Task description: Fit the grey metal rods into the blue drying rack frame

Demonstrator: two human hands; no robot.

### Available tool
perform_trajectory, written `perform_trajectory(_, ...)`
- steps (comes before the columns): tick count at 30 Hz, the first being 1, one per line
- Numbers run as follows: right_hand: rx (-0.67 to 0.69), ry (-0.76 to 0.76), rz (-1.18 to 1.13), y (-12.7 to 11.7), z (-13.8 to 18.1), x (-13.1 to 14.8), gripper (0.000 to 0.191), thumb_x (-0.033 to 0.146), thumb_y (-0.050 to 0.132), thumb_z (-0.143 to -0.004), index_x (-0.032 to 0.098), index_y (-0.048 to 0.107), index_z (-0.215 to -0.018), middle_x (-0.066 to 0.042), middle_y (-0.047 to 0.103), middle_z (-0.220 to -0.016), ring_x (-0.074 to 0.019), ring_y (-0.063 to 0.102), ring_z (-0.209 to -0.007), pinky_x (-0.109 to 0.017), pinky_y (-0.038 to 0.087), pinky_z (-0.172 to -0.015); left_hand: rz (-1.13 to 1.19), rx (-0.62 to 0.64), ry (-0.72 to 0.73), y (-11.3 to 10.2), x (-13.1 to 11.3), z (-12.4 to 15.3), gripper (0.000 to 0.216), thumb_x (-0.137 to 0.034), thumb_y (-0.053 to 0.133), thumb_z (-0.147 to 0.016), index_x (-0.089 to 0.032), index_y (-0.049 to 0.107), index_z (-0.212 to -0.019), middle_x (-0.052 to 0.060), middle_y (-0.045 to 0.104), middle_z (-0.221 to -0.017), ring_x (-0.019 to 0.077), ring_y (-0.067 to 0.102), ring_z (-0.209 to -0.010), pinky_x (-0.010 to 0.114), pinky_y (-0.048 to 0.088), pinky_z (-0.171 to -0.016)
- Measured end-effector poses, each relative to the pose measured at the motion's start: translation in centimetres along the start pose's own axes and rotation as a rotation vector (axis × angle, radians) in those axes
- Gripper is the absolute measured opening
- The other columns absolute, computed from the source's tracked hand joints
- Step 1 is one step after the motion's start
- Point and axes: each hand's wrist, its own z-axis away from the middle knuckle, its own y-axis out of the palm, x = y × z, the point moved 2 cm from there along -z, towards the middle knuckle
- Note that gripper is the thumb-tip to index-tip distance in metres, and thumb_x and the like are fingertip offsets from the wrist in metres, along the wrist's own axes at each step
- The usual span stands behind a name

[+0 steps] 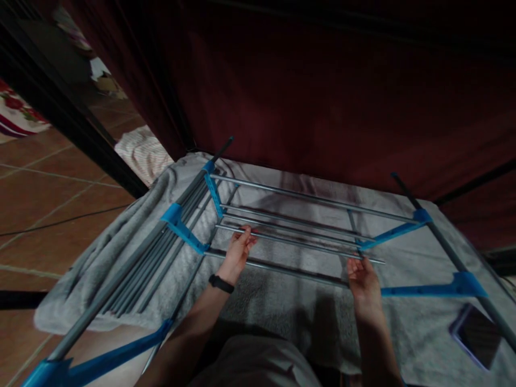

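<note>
A rack of grey metal rods joined by blue plastic connectors lies over a grey towel. My left hand, with a black band on its wrist, is closed round one loose grey rod near its left end. My right hand pinches the same rod near its right end, beside a blue side bracket. The rod lies roughly level between the two side frames, just in front of several fitted rods.
A phone lies on the towel at the right. A dark red curtain hangs behind. Brown tiled floor and a folded pale cloth are at the left. My knees are at the bottom.
</note>
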Motion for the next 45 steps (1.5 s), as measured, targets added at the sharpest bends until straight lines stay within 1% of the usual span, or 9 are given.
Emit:
perform_trajectory(6, -0.025, 0.051, 0.001, -0.4, 0.0, 0.3, 0.009, 0.029, 0.070, -0.091, 0.024, 0.066, -0.086, 0.004, 0.068, -0.078, -0.0096, 0.067, -0.070, -0.022, 0.061, -0.080, 0.018, 0.005, 0.035, -0.5, -0.9, -0.4, 0.021, -0.020, 0.083, -0.079, -0.017, 0.067, -0.094, 0.005, 0.076, -0.086, 0.0140, 0.072, -0.074, 0.028, 0.058, -0.075)
perform_trajectory(13, -0.069, 0.020, 0.051, -0.7, -0.6, 0.3, 0.007, 0.028, 0.073, -0.088, 0.026, 0.067, -0.084, 0.005, 0.066, -0.072, -0.0117, 0.065, -0.064, -0.029, 0.061, -0.083, 0.046, 0.011, 0.065, -1.3, -1.6, -0.7, 0.017, -0.023, 0.076, -0.087, -0.017, 0.066, -0.099, 0.009, 0.077, -0.097, 0.0195, 0.076, -0.089, 0.032, 0.059, -0.084)
perform_trajectory(18, 0.012, 0.008, 0.057, -0.4, -0.6, 0.3, 0.006, 0.020, 0.072, -0.083, 0.024, 0.069, -0.085, 0.003, 0.072, -0.086, -0.0122, 0.070, -0.078, -0.028, 0.062, -0.086, 0.040, -0.006, 0.102, -1.6, -1.9, -1.0, 0.017, -0.026, 0.078, -0.086, -0.018, 0.064, -0.092, 0.008, 0.077, -0.093, 0.0167, 0.075, -0.085, 0.030, 0.059, -0.081)
perform_trajectory(23, 0.004, 0.007, 0.062, -0.2, 0.0, 0.4, 0.012, 0.014, 0.067, -0.083, 0.024, 0.071, -0.087, 0.001, 0.073, -0.093, -0.0122, 0.072, -0.084, -0.025, 0.064, -0.080, 0.019, -0.036, 0.122, -1.6, -1.8, -1.2, 0.033, -0.030, 0.086, -0.080, -0.019, 0.054, -0.079, 0.005, 0.076, -0.086, 0.0124, 0.071, -0.070, 0.026, 0.058, -0.073)
perform_trajectory(28, 0.017, -0.024, 0.073, -0.8, 0.1, 0.3, 0.008, 0.019, 0.074, -0.083, 0.024, 0.071, -0.089, 0.002, 0.072, -0.089, -0.0111, 0.071, -0.079, -0.023, 0.063, -0.084, -0.004, -0.071, 0.132, -1.4, -1.7, -1.0, 0.036, -0.033, 0.089, -0.076, -0.019, 0.056, -0.079, 0.003, 0.074, -0.081, 0.0105, 0.069, -0.065, 0.023, 0.056, -0.068)
perform_trajectory(31, -0.004, -0.008, 0.082, -1.2, -0.2, 0.2, 0.003, 0.023, 0.072, -0.087, 0.024, 0.070, -0.085, 0.003, 0.070, -0.084, -0.0096, 0.070, -0.075, -0.022, 0.061, -0.087, -0.008, -0.083, 0.137, -1.4, -1.7, -0.9, 0.035, -0.034, 0.089, -0.075, -0.018, 0.059, -0.082, 0.003, 0.073, -0.080, 0.0105, 0.069, -0.066, 0.022, 0.056, -0.068)
perform_trajectory(35, -0.055, -0.008, 0.108, -1.4, -0.6, -0.1, 0.009, 0.028, 0.069, -0.090, 0.024, 0.068, -0.083, 0.003, 0.068, -0.080, -0.0108, 0.069, -0.072, -0.027, 0.061, -0.094, 0.010, -0.066, 0.140, -1.5, -1.8, -0.8, 0.030, -0.034, 0.086, -0.080, -0.018, 0.061, -0.086, 0.005, 0.075, -0.083, 0.0129, 0.072, -0.072, 0.024, 0.057, -0.071)
perform_trajectory(38, -0.015, -0.031, 0.126, -1.2, -0.5, -0.1, 0.010, 0.033, 0.072, -0.089, 0.024, 0.068, -0.085, 0.003, 0.068, -0.082, -0.0109, 0.069, -0.075, -0.028, 0.059, -0.100, 0.015, -0.072, 0.132, -1.7, -1.8, -0.8, 0.028, -0.033, 0.084, -0.082, -0.018, 0.061, -0.087, 0.006, 0.077, -0.086, 0.0151, 0.075, -0.076, 0.027, 0.058, -0.074)
perform_trajectory(45, -0.008, -0.019, 0.032, -0.6, -0.3, -0.1, 0.008, 0.028, 0.073, -0.087, 0.023, 0.067, -0.084, 0.003, 0.068, -0.083, -0.0104, 0.070, -0.075, -0.023, 0.063, -0.084, 0.037, -0.071, 0.119, -1.8, -2.0, -0.9, 0.013, -0.026, 0.074, -0.090, -0.017, 0.066, -0.095, 0.008, 0.078, -0.088, 0.0172, 0.076, -0.081, 0.028, 0.059, -0.077)
